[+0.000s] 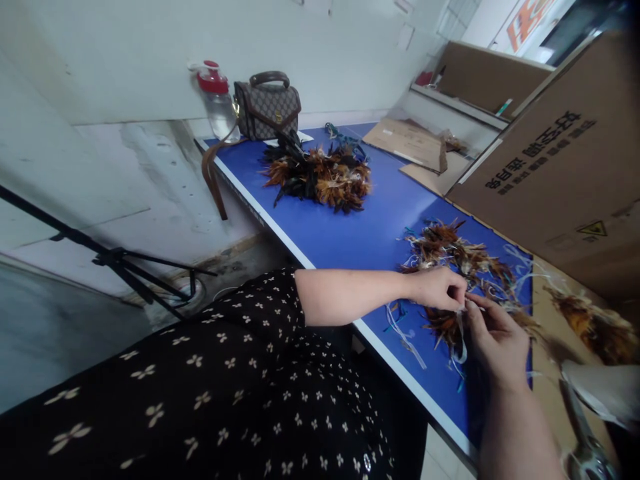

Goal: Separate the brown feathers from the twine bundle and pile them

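Over the blue tabletop (325,237), my left hand (437,287) and my right hand (500,340) meet with fingertips pinched together. A thin white ribbon (462,337) hangs from between them; the exact grip at the fingertips is too small to make out. Below and behind the hands lies a loose pile of brown feather trim (440,243) with white and teal ties. Part of this pile is hidden by my hands. Several white cords (405,337) trail toward the table's near edge.
Farther along the table lies a bundle of brown and black feathers (320,175). A handbag (270,110) and a red-lidded bottle (219,103) stand by the wall. A large cardboard box (555,173) borders the right side. Scissors (583,427) lie lower right; a black tripod (117,257) stands left.
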A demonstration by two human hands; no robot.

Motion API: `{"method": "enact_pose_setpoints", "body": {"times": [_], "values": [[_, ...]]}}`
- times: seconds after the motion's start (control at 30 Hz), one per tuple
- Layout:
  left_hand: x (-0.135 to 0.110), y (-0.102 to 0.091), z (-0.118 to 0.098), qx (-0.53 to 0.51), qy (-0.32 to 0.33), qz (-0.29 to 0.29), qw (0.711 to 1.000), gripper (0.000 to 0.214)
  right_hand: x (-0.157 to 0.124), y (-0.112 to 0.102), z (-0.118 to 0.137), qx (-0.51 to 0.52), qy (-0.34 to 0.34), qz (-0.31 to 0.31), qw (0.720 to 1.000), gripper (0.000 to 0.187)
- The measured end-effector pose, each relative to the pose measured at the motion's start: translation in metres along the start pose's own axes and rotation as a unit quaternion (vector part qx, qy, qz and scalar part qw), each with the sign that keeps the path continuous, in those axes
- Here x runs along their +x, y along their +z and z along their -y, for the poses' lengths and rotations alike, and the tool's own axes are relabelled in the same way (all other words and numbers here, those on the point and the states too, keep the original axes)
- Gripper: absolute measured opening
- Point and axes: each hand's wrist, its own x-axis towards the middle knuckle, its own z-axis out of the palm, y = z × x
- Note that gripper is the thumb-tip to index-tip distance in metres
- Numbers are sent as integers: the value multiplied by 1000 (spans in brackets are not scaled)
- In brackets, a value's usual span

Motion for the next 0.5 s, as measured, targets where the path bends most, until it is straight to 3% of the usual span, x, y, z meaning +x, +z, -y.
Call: {"method": "enact_pose_setpoints", "body": {"times": [0.13, 0.3, 0.5], "values": [[-3, 1, -6, 49, 18, -6, 999, 21, 1, 2, -2, 44, 32, -2, 999, 57], [-1, 6, -6, 138, 81, -75, 984, 25, -1, 0, 1, 71, 63, -6, 996, 55], [1, 9, 4, 142, 125, -102, 977, 21, 2, 1, 3, 89, 72, -2, 993, 56]]}}
